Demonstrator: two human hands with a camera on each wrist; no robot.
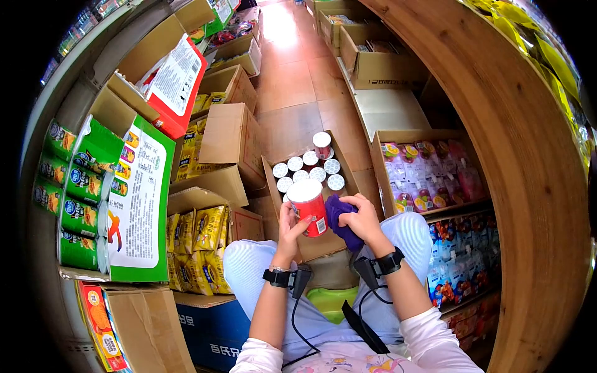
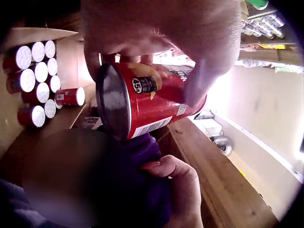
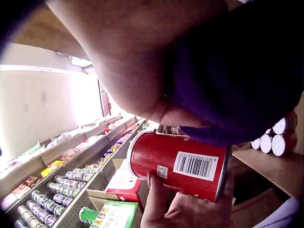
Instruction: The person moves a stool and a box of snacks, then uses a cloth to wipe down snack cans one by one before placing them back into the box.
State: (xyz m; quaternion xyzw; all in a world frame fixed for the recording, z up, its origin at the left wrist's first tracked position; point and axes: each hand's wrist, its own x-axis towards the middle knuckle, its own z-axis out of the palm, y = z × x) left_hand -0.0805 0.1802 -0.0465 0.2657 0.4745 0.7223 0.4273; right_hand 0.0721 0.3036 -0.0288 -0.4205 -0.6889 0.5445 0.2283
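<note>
1. Left hand (image 1: 288,235) grips white-lidded red cylindrical can (image 1: 317,211) over brown cardboard box (image 1: 318,250); loose fingers could drop it.
2. Right hand (image 1: 365,222) clutches bunched purple cloth (image 1: 339,217); hard rubbing might twist the can free.

Bright light, warped edges
Glare washes out the far end of the tiled floor (image 1: 287,84); a dark blur covers the left wrist view's lower left.

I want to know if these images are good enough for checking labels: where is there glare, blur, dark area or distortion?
Head view: strong fisheye bending, black corners, floor glare at the far end. Left wrist view: blurred dark shape low down, window-like white glare. Right wrist view: purple cloth mostly dark, barcode fairly sharp.
</note>
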